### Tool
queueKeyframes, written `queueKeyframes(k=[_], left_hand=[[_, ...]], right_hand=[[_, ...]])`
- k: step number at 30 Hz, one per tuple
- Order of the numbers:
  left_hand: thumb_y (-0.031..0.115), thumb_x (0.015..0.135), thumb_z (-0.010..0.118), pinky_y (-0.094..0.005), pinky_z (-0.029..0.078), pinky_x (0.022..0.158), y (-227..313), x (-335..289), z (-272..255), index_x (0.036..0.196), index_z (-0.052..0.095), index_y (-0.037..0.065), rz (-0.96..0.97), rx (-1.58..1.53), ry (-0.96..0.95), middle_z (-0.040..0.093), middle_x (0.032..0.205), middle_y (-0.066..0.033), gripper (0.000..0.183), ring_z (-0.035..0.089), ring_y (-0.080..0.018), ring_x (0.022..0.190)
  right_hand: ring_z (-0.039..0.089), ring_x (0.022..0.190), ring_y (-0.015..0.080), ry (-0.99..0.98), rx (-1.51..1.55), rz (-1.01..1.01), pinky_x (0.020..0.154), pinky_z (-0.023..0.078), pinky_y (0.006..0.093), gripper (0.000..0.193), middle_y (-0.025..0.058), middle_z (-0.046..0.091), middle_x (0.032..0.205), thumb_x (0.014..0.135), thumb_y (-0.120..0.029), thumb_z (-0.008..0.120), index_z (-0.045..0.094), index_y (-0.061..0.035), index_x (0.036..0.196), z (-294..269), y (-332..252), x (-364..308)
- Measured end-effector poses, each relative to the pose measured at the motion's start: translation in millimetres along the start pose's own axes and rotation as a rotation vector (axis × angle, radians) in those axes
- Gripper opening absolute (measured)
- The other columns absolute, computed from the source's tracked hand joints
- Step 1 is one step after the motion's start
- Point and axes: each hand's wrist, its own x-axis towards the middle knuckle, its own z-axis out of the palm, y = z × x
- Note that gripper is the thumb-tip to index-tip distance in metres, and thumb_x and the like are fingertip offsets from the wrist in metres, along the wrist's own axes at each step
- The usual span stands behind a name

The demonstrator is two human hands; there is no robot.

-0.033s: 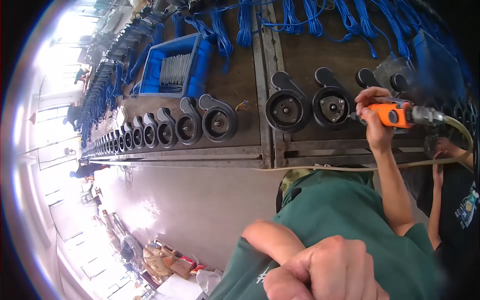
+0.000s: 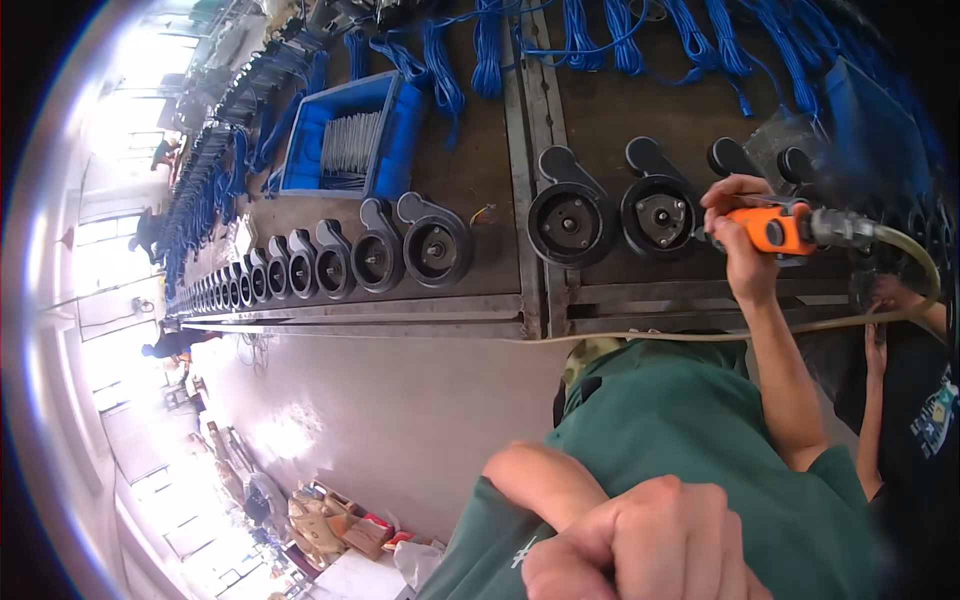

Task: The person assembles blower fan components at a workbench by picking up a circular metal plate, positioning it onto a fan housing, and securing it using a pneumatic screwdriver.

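Note:
My right hand (image 2: 741, 228) is wrapped round an orange air tool (image 2: 770, 231) with a metal fitting and a pale hose at its right end. The tool's dark tip points left, beside a black wheel-like part (image 2: 637, 221); whether they touch cannot be seen. That part has a three-cornered metal plate with screws in its middle and a rounded arm at the top. Left of it stands a similar wheel-like part (image 2: 543, 227) with a central stud. Close to the camera, at the lower edge, my left hand (image 2: 650, 540) is closed in a fist; its inside is hidden.
More wheel-like parts (image 2: 437, 250) line the dark bench (image 2: 490, 170) leftward. A blue bin (image 2: 398, 140) holds thin metal rods. Coiled blue cables (image 2: 487, 50) lie along the far side. The hose (image 2: 800, 331) crosses by the bench's near edge. A co-worker's hand (image 2: 890, 293) is at right.

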Motion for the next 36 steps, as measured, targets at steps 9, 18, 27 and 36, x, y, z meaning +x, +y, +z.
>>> queueKeyframes(k=[9, 18, 27, 36], left_hand=[[0.017, 0.09, 0.057, -0.0496, 0.057, 0.074, -20.0, 9.8, -6.6, 0.052, 0.039, 0.009, -0.154, 0.107, 0.007, 0.038, 0.049, -0.0049, 0.042, 0.041, -0.0213, 0.041], [0.018, 0.088, 0.069, -0.0328, 0.05, 0.057, 83.3, 93.7, -78.9, 0.079, 0.062, -0.001, -0.439, 1.965, -0.221, 0.06, 0.07, -0.0085, 0.022, 0.058, -0.019, 0.058], [0.028, 0.063, 0.087, -0.0433, 0.041, 0.101, 177.2, 79.1, -197.0, 0.112, 0.074, 0.021, -0.625, 2.948, -0.47, 0.049, 0.134, -0.014, 0.051, 0.044, -0.0349, 0.122], [0.033, 0.069, 0.083, -0.0475, 0.036, 0.107, 165.1, 56.4, -193.0, 0.109, 0.075, 0.015, -0.644, 3.165, -0.385, 0.049, 0.139, -0.0182, 0.045, 0.04, -0.0388, 0.127]], right_hand=[[0.059, 0.079, 0.0094, 0.01, -0.059, -0.077, 0.074, 0.051, 0.0241, 0.03, 0.0079, 0.062, 0.1, 0.083, 0.009, 0.055, 0.054, -0.0006, 0.111, 0.1, 1.8, -1.3], [0.066, 0.094, 0.019, 0.162, -0.046, -0.245, 0.085, 0.054, 0.0304, 0.031, 0.0164, 0.067, 0.111, 0.074, 0.008, 0.058, 0.06, 0.0008, 0.104, 2.7, 7.4, 3.3], [0.059, 0.069, 0.0097, 0.165, 0.121, -0.096, 0.063, 0.051, 0.0228, 0.031, 0.0091, 0.066, 0.092, 0.081, 0.009, 0.055, 0.058, 0.0007, 0.111, -15.6, -5.4, 12.7], [0.06, 0.07, 0.0092, 0.146, 0.095, -0.031, 0.063, 0.05, 0.0217, 0.029, 0.0085, 0.066, 0.09, 0.079, 0.01, 0.057, 0.059, 0.0028, 0.107, -6.7, -1.3, 21.0]])
